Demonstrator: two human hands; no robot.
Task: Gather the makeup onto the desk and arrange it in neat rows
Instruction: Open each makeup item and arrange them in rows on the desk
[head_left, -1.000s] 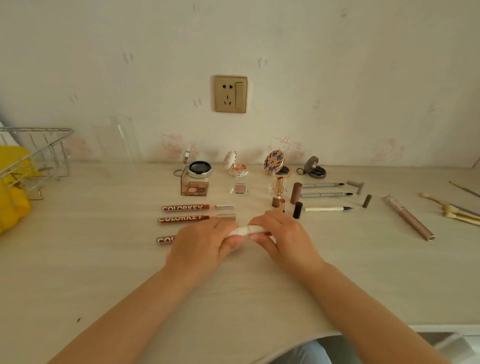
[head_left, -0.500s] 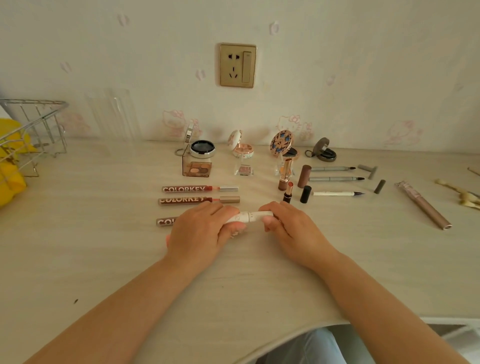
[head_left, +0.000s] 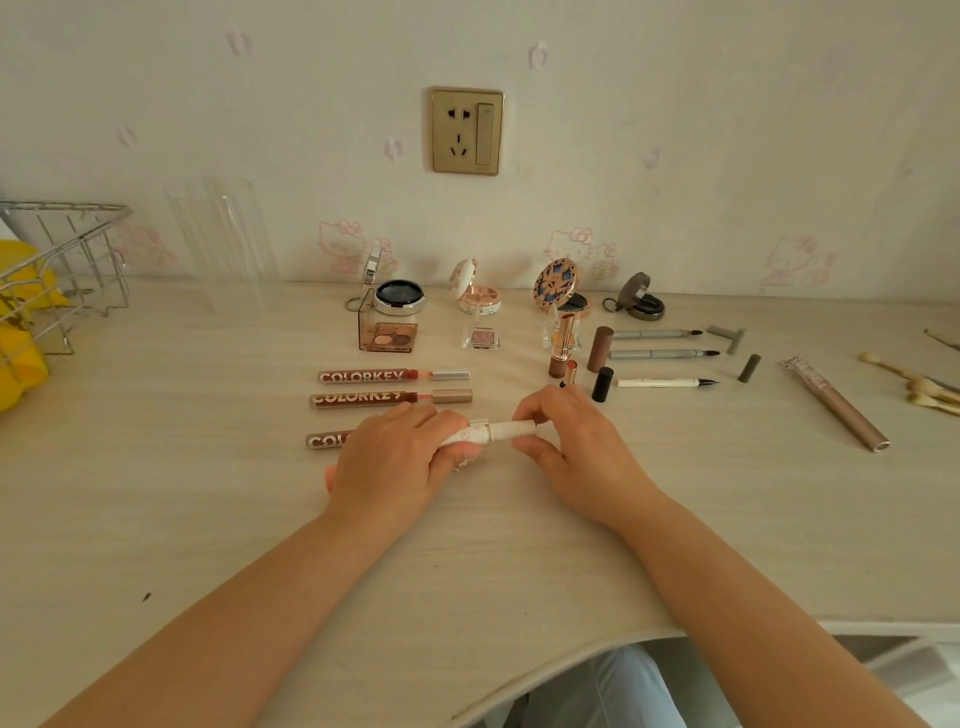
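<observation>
here wire basket (head_left: 78, 249) holds something yellow (head_left: 21, 358) (partly hidden).

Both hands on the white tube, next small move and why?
Probably lay the white tube flat below the third COLORKEY tube, parallel to it. The left hand and right hand each hold an end just above the desk, and the two COLORKEY tubes above already form a column of rows there.

Matt pale wood-grain desk (head_left: 208, 519). Glossy white plastic tube (head_left: 491, 432) in the grip; beyond it, shiny metal-capped lip-gloss tubes (head_left: 395, 375).
</observation>
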